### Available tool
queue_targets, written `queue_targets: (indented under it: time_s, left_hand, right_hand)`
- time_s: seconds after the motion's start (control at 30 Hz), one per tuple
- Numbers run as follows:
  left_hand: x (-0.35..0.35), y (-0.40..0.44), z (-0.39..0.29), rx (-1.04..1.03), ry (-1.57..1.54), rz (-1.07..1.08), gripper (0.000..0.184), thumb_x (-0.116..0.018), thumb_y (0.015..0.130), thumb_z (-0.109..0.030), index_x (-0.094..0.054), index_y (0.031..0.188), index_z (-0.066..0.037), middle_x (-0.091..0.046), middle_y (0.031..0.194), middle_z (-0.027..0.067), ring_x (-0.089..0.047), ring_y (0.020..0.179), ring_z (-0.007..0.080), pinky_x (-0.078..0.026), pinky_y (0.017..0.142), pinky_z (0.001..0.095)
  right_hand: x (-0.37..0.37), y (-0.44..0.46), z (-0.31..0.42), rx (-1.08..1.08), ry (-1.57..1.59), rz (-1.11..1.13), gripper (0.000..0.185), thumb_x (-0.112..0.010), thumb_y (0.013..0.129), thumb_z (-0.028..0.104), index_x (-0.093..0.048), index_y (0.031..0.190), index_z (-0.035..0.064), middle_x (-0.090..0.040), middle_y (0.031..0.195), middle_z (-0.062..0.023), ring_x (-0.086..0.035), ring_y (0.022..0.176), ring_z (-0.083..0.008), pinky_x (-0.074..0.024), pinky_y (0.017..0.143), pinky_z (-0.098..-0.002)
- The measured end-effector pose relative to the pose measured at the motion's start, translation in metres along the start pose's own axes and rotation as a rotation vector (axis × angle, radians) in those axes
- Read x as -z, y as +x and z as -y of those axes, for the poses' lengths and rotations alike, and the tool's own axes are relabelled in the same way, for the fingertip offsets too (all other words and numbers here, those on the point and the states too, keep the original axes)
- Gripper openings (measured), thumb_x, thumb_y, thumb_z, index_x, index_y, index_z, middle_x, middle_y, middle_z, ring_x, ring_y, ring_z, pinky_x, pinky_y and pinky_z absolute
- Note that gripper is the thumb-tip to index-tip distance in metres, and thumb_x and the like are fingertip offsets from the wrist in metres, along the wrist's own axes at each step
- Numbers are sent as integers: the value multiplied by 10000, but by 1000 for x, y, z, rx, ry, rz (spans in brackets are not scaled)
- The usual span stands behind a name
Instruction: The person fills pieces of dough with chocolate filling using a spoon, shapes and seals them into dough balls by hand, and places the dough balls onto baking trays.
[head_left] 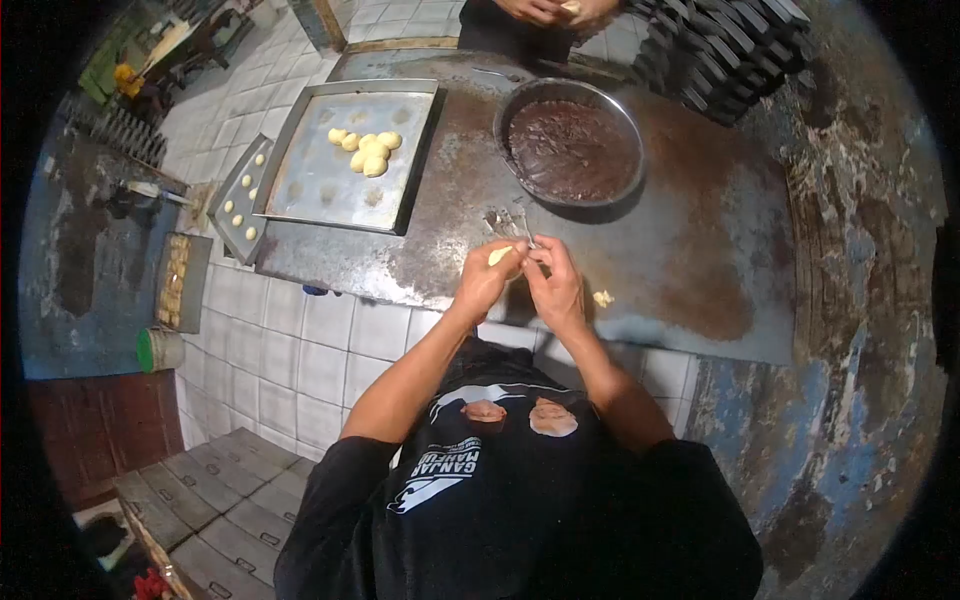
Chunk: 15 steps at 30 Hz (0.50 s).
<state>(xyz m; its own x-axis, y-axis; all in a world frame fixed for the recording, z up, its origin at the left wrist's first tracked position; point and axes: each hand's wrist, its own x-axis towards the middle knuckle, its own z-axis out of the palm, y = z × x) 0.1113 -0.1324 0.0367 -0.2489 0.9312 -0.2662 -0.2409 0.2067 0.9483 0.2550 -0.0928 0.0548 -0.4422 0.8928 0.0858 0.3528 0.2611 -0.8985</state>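
Wearing a black shirt [560,490] with white lettering, closest to the camera. At far left, see a bucket [165,350] with a green end, then a narrow tray [234,238] of pale dough balls [251,233], spaced apart. Next, on the worn counter [690,240], find a large tray [312,170] carrying a cluster of yellow balls [372,152], most touching. Right of that, over the counter's near edge, holding yellow dough [501,256] in the left hand [483,285], fingers curled closed around it. Just beyond, note a smeared metal tool [513,222]; cannot tell whether held or lying on the counter. Holding the right hand [556,285] just beside the left, fingers bent and narrow, tips near the dough; cannot tell if gripping anything. At top centre, across the counter, see a co-worker's hands [550,10], near together. Beyond the right hand, find a round bowl [573,200] of dark brown paste [572,150]. Right of that hand, note yellow scraps [602,298] on the counter. Farther back, see stacked dark tins [722,50].
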Motion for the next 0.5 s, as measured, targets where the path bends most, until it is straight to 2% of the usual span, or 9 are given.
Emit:
queue_targets:
  time_s: [0.03,0.1,0.13,0.17,0.23,0.27,0.37,0.43,0.5]
  left_hand:
    - [-4,-6,2,3,15,3,307,-686,983,-284,-720,1104,-4,-722,1021,101,-690,911,192,-537,808,284]
    - [-10,-16,5,-365,332,-98,370,-659,997,-294,-697,1182,24,-717,1216,160,-695,1098,320,-526,941,348]
    - [-11,-21,2,-604,529,-88,415,-648,998,-308,-660,1250,22,-659,1329,195,-636,1233,358,-495,1015,391]
    - [-10,-28,-3,-600,545,-95,415,-648,998,-308,-660,1250,22,-659,1329,195,-636,1233,358,-495,1015,391]
    - [-3,-46,-13,-393,596,85,488,-697,958,-354,-643,1288,2,-669,1271,247,-665,1186,347,-516,977,394]
    - [-1,-56,-22,-284,789,123,569,-718,929,-310,-569,1395,-19,-667,1273,248,-676,1161,319,-516,955,380]
    - [12,-64,-27,-16,985,168,503,-730,904,-336,-654,1301,-38,-731,958,218,-730,835,262,-546,739,407]
    - [34,-75,-16,-75,925,115,472,-707,928,-325,-660,1297,-35,-738,936,195,-720,822,231,-535,724,400]
    - [51,-84,-20,-135,863,61,442,-684,952,-314,-666,1293,-32,-744,913,173,-711,808,201,-525,709,392]
  right_hand:
    - [2,-5,0,-36,-15,-37,341,-592,996,102,-504,1298,-32,-741,1006,-105,-698,898,-184,-520,840,-311]
    - [-9,-12,-32,-123,260,15,316,-615,972,67,-508,1258,-10,-719,1029,-85,-689,942,-196,-515,881,-323]
    - [-10,-14,-40,-231,678,38,381,-644,949,46,-495,1296,2,-695,1091,-86,-662,987,-170,-511,882,-313]
    - [-11,-15,-48,-338,1098,63,451,-674,926,26,-481,1333,14,-672,1154,-86,-636,1032,-145,-507,882,-302]
    - [12,-14,-39,-500,1241,302,525,-663,923,5,-419,1388,4,-674,1165,-99,-655,1048,-176,-529,904,-354]
    - [14,-12,-35,-367,956,330,509,-652,933,14,-424,1387,-4,-686,1144,-102,-678,1009,-200,-549,870,-374]
    - [18,-17,8,202,2,489,536,-654,927,11,-411,1402,-39,-714,1060,-111,-716,882,-239,-588,760,-380]
    - [6,-22,22,374,-82,507,613,-675,893,-22,-382,1431,-48,-692,1113,-143,-700,942,-226,-583,775,-341]
    - [-7,-18,26,30,915,340,669,-693,865,-48,-372,1452,-30,-663,1167,-164,-681,987,-213,-578,803,-320]
